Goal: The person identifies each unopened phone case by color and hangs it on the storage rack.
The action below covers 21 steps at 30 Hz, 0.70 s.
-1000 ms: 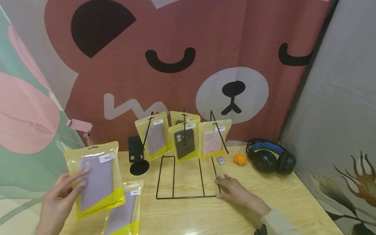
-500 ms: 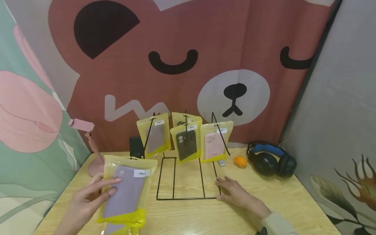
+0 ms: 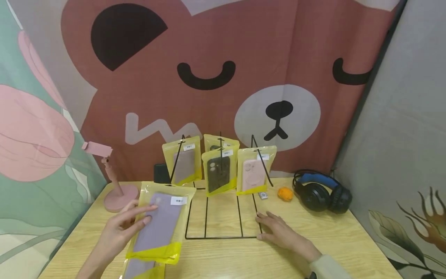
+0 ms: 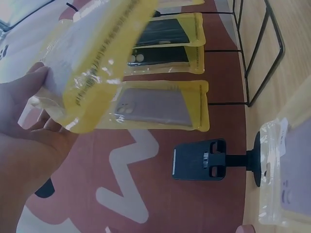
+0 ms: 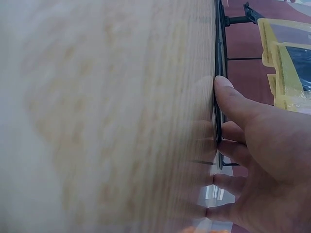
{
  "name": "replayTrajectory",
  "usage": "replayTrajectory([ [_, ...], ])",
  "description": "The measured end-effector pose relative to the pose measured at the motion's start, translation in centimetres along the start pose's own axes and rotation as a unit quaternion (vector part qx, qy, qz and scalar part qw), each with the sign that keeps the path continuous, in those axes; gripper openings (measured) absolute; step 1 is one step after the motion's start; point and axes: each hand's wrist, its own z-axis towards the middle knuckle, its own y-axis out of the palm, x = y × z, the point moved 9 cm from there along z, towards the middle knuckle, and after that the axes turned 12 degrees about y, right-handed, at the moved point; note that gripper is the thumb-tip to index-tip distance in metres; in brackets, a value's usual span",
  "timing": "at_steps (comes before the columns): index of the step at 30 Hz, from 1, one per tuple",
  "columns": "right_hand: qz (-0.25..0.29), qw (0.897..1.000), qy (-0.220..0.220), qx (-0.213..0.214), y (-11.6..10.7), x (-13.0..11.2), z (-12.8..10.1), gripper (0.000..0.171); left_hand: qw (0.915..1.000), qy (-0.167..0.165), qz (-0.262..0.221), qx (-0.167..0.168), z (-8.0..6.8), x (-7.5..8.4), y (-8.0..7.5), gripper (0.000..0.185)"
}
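Note:
My left hand (image 3: 116, 232) pinches a clear and yellow zip bag holding a purple phone case (image 3: 158, 224), raised in front of the rack's left side. In the left wrist view this bag (image 4: 104, 63) tilts close to the camera. Partly hidden beneath it, another bagged purple phone case (image 3: 139, 268) lies on the table. My right hand (image 3: 283, 236) rests at the front right corner of a black wire display rack (image 3: 240, 219), its fingertips touching the base wire and table. From the rack's hooks hang bagged phone cases: purple (image 3: 184, 166), pink (image 3: 254, 174) and black (image 3: 218, 174), with one behind.
A black phone stand (image 3: 161, 173) is mostly hidden behind the held bag. The pink stand (image 3: 120, 195) is at left. Right of the rack are a small silver item (image 3: 263, 196), an orange fuzzy lump (image 3: 285, 194) and headphones (image 3: 320, 193). Printed curtains (image 3: 209, 112) surround the table.
My left hand has carried the bagged purple phone case rightward, closer to the rack, covering more of the bag lying below. The right hand stays at the rack's corner.

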Motion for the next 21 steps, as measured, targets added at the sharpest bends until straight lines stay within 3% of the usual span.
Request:
replayTrajectory([
  [8,-0.004,1.000,-0.004,0.010,-0.2,-0.2,-0.2,0.063,0.9971,-0.070,0.013,0.025,0.2,-1.9,-0.1,0.032],
  [14,-0.003,1.000,-0.003,0.013,-0.2,0.0,-0.2,0.062,0.9958,-0.087,0.002,0.029,1.9,-4.2,0.6,0.032],
  [18,-0.002,1.000,-0.006,0.013,-0.2,-0.2,-0.3,0.062,0.9964,-0.077,0.027,0.023,3.4,-5.4,1.4,0.033],
  [21,-0.001,1.000,-0.009,0.014,-0.2,-0.3,-0.3,0.062,0.9953,-0.086,0.041,0.015,4.6,-6.5,1.8,0.033],
])
